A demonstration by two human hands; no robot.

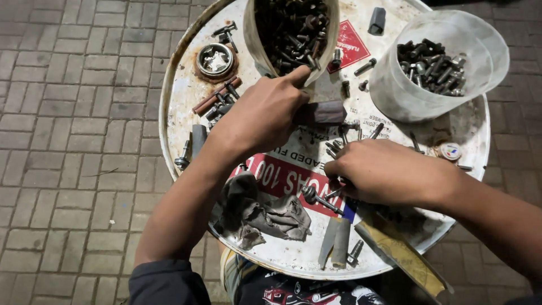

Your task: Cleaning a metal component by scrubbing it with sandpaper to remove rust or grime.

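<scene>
Reaching across the white drum lid (186, 90), the left hand (265, 116) is laid on a dark rectangular block (324, 112), its thumb pressed to the rim of the near bucket of rusty bolts (291, 31); the fingers are curled over the block's end, though how firmly it is gripped cannot be told. The right hand (384, 169) is held low over the red label, fingers bunched shut on what looks like a long bolt (319, 197) whose head pokes out to the left. Loose bolts are scattered between the hands, kept within easy pick-up. A second, translucent bucket of darker bolts (432, 65) is stood well apart, probably so kinds are kept separate. A grey rag (262, 212) is left crumpled near the front edge.
</scene>
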